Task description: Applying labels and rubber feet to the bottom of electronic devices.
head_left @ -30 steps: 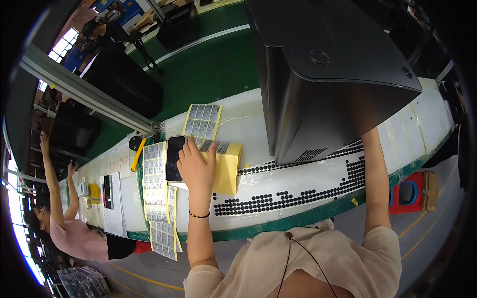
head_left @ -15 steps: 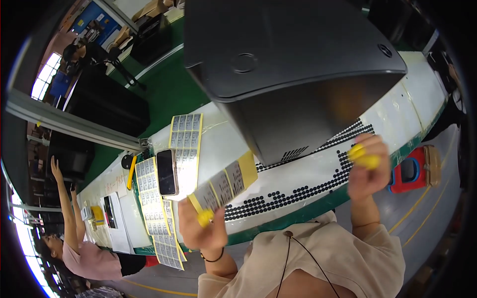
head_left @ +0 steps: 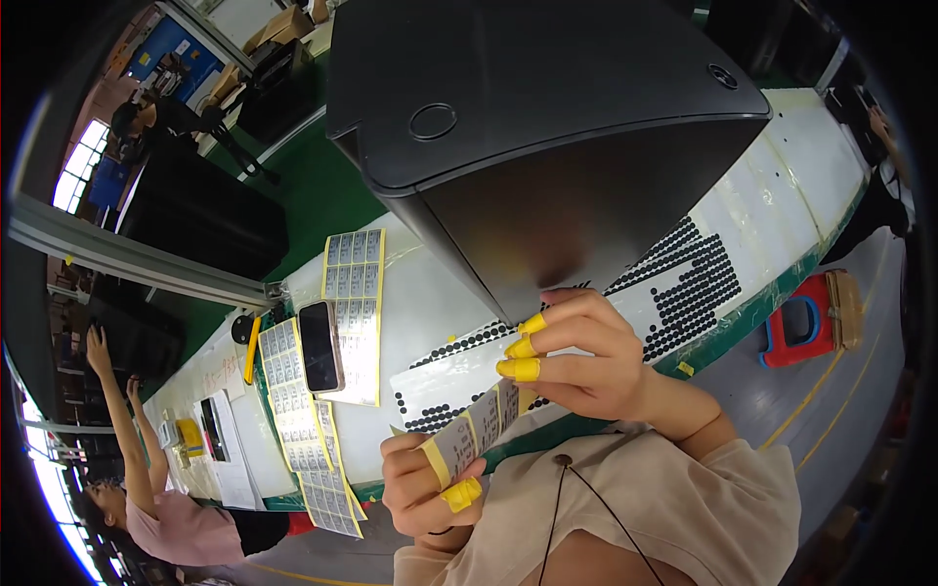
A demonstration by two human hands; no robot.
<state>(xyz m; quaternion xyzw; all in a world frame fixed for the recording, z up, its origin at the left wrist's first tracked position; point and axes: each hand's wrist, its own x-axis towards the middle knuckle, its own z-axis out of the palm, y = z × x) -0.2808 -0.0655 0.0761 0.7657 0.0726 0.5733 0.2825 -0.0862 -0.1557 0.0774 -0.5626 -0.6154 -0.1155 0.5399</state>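
Observation:
My left hand (head_left: 415, 500) is closed on one end of a strip of printed labels (head_left: 473, 436) with yellow backing. At the strip's other end my right hand (head_left: 598, 363) is closed, thumb and fingertips pinching its edge; whether a single label is lifted there is hidden. Yellow covers wrap several fingertips. Just beyond the right hand stands a large black box-shaped appliance (head_left: 537, 88), with a glossy front and a round mark on top. Sheets of small black round pads (head_left: 699, 293) lie on the table beside and beneath my hands.
Left on the white table (head_left: 782, 195) lie label sheets (head_left: 354, 269), a phone (head_left: 319, 344), a yellow cutter (head_left: 252, 350) and papers (head_left: 236, 469). A person in pink (head_left: 186, 523) reaches up at far left; another works behind. A red stool (head_left: 809, 322) stands at right.
My right hand has come left and down from over the black pads to the label strip. My left hand has brought the strip slightly nearer me. The view has shifted a little.

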